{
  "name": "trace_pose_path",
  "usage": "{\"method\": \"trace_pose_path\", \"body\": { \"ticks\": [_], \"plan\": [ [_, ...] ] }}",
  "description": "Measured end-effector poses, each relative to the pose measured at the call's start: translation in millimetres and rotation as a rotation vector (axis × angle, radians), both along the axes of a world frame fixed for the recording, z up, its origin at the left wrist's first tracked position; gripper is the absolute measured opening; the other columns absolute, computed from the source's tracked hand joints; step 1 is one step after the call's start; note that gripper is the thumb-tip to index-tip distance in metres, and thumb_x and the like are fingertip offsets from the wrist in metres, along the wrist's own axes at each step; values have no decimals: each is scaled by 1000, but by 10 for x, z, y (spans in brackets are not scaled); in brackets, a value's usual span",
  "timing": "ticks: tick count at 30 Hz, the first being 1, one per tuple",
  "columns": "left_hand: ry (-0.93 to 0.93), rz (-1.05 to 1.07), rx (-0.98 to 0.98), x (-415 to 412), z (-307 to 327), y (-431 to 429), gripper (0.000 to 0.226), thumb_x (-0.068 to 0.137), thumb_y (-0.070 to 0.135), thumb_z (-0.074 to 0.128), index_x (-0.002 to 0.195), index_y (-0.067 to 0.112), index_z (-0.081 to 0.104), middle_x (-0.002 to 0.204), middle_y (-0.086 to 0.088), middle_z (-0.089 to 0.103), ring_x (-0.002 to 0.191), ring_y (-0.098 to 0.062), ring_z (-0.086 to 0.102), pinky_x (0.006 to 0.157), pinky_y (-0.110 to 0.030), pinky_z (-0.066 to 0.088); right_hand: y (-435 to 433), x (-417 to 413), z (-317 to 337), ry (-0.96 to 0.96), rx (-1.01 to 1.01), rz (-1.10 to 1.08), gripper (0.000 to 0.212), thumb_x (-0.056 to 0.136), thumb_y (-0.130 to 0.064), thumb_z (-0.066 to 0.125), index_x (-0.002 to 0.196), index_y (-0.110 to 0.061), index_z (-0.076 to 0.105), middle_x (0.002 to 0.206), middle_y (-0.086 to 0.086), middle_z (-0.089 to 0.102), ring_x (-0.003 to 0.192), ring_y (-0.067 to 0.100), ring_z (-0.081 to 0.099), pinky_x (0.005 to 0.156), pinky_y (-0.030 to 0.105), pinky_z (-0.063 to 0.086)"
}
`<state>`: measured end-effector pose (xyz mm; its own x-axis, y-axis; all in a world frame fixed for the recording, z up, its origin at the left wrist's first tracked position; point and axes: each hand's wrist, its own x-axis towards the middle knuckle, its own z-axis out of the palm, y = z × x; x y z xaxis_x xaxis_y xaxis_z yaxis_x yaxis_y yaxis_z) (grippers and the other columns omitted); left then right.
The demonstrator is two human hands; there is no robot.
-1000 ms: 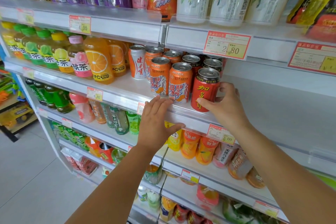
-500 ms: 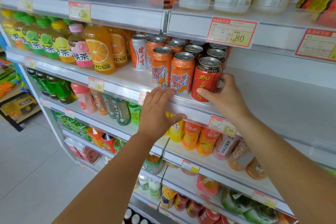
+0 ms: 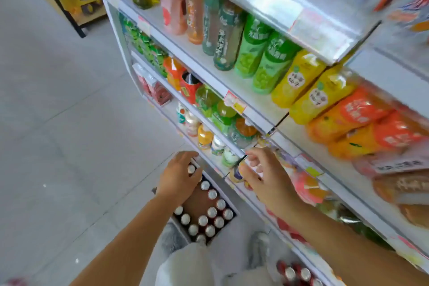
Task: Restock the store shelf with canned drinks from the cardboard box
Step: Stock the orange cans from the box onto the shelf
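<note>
**A:** How far along are we with the restock?

**B:** Midway, we judge. The shelf unit [image 3: 255,109] fills the right of our view, its tiers crowded with bottles. Motion blur keeps us from telling which tier takes the cans.

**A:** And the cardboard box?

**B:** The cardboard box [image 3: 196,197] sits on the floor at the foot of the shelf, just ahead of our feet. A brown patch of its bottom lies bare, so we take it that part of the load is out. The canned drinks [image 3: 212,212] stand upright round that gap, silver tops up, so we have plenty left to move.

**A:** Anything else down there?

**B:** A few red cans [image 3: 299,274] near the shelf base. We cannot tell what holds them.

**A:** Our hands?

**B:** Both carry nothing. Our left hand [image 3: 177,176] hangs over the far end of the box, fingers [image 3: 189,157] loosely curled and slightly apart. We cannot tell if they touch a can top. Our right hand [image 3: 264,179] is beside a low shelf edge, fingers [image 3: 253,154] relaxed and spread, pinching nothing. We judge a fresh grab from the box comes next.
</note>
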<state>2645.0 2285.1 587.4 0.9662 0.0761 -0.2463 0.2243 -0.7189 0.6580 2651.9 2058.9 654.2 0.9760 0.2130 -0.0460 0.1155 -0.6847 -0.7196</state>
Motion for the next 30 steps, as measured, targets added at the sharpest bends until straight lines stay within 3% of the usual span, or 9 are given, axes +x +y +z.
{"method": "trace_pose_path", "body": {
  "ticks": [4, 6, 11, 15, 17, 22, 26, 30],
  "plan": [
    [404, 87, 17, -483, -1110, 339, 46, 92, 35, 60, 137, 29, 48, 142, 5, 45, 120, -19, 52, 94, -33, 46, 305, 67, -1306, 350, -170, 92, 36, 95, -31, 57, 129, -20, 52, 118, -10, 49, 112, 8, 50, 89, 20, 37],
    [530, 106, 16, -650, -1667, 425, 46, 95, 36, 55, 139, 30, 44, 142, 7, 43, 120, -17, 51, 94, -31, 45, 416, 72, -1968, 473, -222, 106, 40, 95, -30, 56, 133, -20, 50, 126, -7, 52, 119, 10, 49, 96, 25, 39],
    [700, 118, 28, -744, -3162, 567, 44, 94, 37, 53, 136, 30, 44, 137, 6, 46, 116, -17, 52, 94, -32, 46, 595, 84, -3691, 643, -349, 135, 41, 93, -35, 55, 131, -22, 50, 121, -5, 55, 109, 12, 53, 87, 26, 41],
    [680, 150, 13, -629, -4372, 577, 53, 88, 40, 60, 138, 35, 43, 140, 8, 46, 119, -18, 52, 96, -36, 47, 696, 185, -4948, 641, -445, 167, 31, 91, -31, 56, 116, -13, 58, 112, 3, 62, 101, 20, 58, 79, 32, 45],
    [626, 116, 32, -504, -4871, 539, 58, 89, 40, 62, 141, 28, 41, 141, 3, 46, 124, -21, 47, 100, -39, 45, 755, 251, -5432, 618, -468, 181, 31, 92, -29, 58, 113, -5, 59, 117, 6, 63, 106, 24, 58, 84, 35, 45],
    [430, 63, 128, -159, -5857, 420, 73, 88, 47, 65, 149, 28, 29, 150, 2, 37, 136, -21, 34, 108, -39, 36, 824, 254, -6511, 476, -454, 178, 58, 84, -30, 69, 135, -12, 47, 132, 14, 51, 124, 32, 46, 103, 43, 39],
    [393, -8, 318, 9, -6377, 316, 89, 84, 58, 62, 153, 34, 12, 149, 0, 38, 137, -25, 35, 107, -44, 31, 872, 187, -7040, 459, -447, 142, 82, 85, -33, 68, 151, -18, 22, 157, 8, 22, 144, 24, 24, 115, 39, 27],
    [366, -67, 502, 90, -6660, 298, 101, 78, 65, 64, 152, 37, 3, 136, -1, 51, 130, -27, 40, 100, -46, 31, 962, 234, -7317, 364, -560, 124, 92, 82, -33, 73, 152, -16, 16, 156, 5, 23, 130, 31, 41, 104, 41, 38]
  ]
}}
